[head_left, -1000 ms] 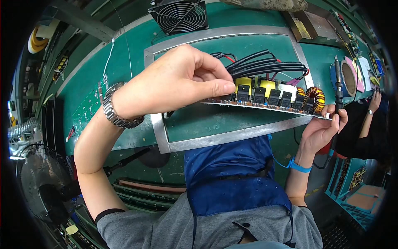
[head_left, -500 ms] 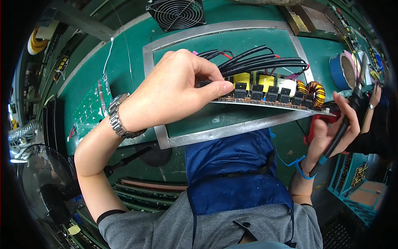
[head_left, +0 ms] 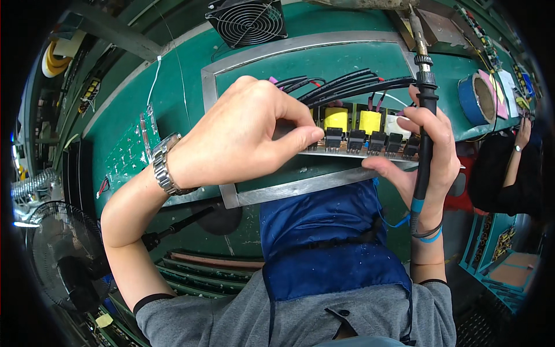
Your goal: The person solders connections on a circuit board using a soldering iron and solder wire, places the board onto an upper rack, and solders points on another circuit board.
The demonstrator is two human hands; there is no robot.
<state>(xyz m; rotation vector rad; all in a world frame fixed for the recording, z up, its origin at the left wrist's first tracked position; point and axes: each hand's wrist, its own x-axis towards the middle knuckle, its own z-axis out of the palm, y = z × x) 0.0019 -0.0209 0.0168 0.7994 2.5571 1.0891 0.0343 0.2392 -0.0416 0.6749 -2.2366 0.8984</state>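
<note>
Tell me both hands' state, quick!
Left hand: closed, thumb and finger pinching the circuit board toward its left end.
Right hand: holding the soldering iron, thumb apart from the fingers; touching board, cannot tell.

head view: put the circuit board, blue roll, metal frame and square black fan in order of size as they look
Largest to smallest:
1. Metal frame
2. Circuit board, partly covered
3. Square black fan
4. Blue roll
The true size order is unsure, since nearness to the camera differs.
</note>
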